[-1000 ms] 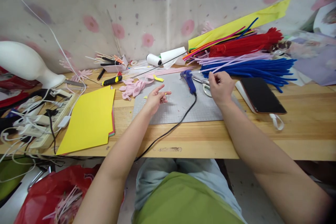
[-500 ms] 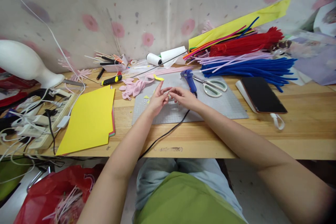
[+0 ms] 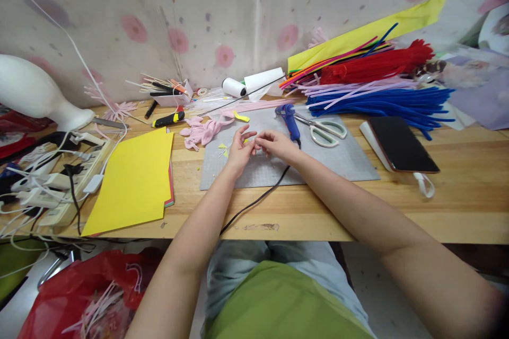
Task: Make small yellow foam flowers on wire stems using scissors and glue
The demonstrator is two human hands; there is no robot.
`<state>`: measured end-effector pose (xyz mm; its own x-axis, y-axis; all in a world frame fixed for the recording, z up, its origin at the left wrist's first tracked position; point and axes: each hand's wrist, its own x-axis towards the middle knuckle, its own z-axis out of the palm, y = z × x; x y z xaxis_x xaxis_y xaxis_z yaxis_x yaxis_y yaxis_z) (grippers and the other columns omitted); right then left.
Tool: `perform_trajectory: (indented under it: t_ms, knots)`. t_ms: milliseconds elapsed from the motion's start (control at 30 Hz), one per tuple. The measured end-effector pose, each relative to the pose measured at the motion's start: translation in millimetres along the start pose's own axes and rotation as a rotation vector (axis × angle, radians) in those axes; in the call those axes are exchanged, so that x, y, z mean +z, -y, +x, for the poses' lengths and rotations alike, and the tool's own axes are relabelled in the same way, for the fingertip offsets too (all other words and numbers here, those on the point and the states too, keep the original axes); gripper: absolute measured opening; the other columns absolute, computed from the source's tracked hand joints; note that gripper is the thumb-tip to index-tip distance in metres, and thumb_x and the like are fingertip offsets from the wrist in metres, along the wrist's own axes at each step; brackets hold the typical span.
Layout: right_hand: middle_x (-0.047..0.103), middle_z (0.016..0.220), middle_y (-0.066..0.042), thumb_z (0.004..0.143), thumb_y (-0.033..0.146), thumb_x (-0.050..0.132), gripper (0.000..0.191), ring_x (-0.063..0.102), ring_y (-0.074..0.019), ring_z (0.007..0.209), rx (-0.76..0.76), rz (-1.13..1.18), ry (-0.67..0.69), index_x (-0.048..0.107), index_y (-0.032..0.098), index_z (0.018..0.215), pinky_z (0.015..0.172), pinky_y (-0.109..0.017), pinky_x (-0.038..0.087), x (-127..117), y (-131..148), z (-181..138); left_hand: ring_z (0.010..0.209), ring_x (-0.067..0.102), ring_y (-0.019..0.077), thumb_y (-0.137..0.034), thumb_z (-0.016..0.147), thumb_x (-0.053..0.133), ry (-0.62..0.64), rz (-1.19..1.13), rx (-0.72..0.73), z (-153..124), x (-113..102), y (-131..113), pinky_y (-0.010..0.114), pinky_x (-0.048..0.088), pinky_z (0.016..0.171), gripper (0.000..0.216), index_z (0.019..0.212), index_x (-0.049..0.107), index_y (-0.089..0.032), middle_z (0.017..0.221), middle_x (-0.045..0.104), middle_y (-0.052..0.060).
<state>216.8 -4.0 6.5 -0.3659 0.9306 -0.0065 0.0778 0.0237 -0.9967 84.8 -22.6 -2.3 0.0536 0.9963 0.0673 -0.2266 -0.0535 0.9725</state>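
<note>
Above the grey cutting mat (image 3: 318, 167), my left hand (image 3: 240, 152) and my right hand (image 3: 277, 146) meet at the fingertips. Both are closed in a pinch on something too small to make out. Small yellow scraps (image 3: 223, 148) lie on the mat beside my left hand, and a curved yellow strip (image 3: 240, 116) rests just beyond it. Past my right hand lie a blue glue gun (image 3: 289, 122) and scissors with pale handles (image 3: 328, 132). Pink fuzzy pieces (image 3: 204, 131) sit at the mat's left edge.
Yellow sheets (image 3: 131, 180) lie left, near a power strip (image 3: 75, 183) with tangled cables. Blue pipe cleaners (image 3: 377, 101) and red ones (image 3: 377, 66) are piled at the back right. A dark phone (image 3: 403, 143) rests on the right. The glue gun's cord (image 3: 258, 198) crosses the front edge.
My left index finger, raised earlier, has curled down toward the other fingers. Both hands stay together over the mat; the view has shifted slightly.
</note>
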Motion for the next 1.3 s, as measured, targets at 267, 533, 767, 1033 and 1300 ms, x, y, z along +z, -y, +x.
perform_trajectory:
  t_ms: [267,533,767,1033,1300]
  knots:
    - [0.055,0.061,0.002,0.069,0.037,0.060,0.020,0.046,-0.0096,0.055,-0.073,-0.182,-0.204,0.058,0.017,0.072,0.049,-0.023,0.037,-3,-7,6,0.070,0.059,0.0104,-0.014,0.068,0.054,-0.249,0.099,0.030,2,-10,3,0.024,0.048,0.068,0.010,0.058,0.052,-0.015,0.068,0.056,0.000]
    - [0.065,0.076,-0.002,0.071,0.029,0.062,0.012,0.057,-0.0150,0.075,-0.237,-0.308,-0.283,0.066,0.019,0.072,0.072,-0.029,0.043,-5,-8,5,0.067,0.059,0.0118,-0.029,0.061,0.070,-0.192,0.272,0.099,-1,-6,1,0.027,0.048,0.069,0.016,0.069,0.065,-0.016,0.069,0.066,0.001]
    - [0.065,0.074,-0.002,0.071,0.030,0.062,0.012,0.056,-0.0153,0.074,-0.281,-0.364,-0.292,0.068,0.020,0.070,0.071,-0.029,0.043,-4,-9,5,0.063,0.059,0.0124,-0.028,0.061,0.071,-0.182,0.237,-0.013,0,-4,5,0.028,0.047,0.067,0.018,0.073,0.070,-0.015,0.068,0.068,0.003]
    - [0.061,0.066,0.000,0.071,0.038,0.058,0.023,0.049,-0.0109,0.058,-0.167,-0.139,-0.196,0.066,0.017,0.074,0.055,-0.025,0.040,-4,-12,2,0.064,0.059,0.0102,-0.030,0.061,0.070,-0.182,0.106,-0.109,-3,2,-2,0.025,0.047,0.064,0.019,0.068,0.067,-0.013,0.067,0.066,0.003]
    - [0.064,0.078,-0.003,0.075,0.028,0.058,0.014,0.055,-0.0138,0.068,-0.314,-0.416,-0.283,0.066,0.018,0.081,0.069,-0.030,0.044,-5,-9,-1,0.063,0.060,0.0106,-0.031,0.066,0.066,-0.164,0.186,-0.092,-4,-1,1,0.022,0.045,0.057,0.019,0.073,0.062,-0.013,0.067,0.065,0.003]
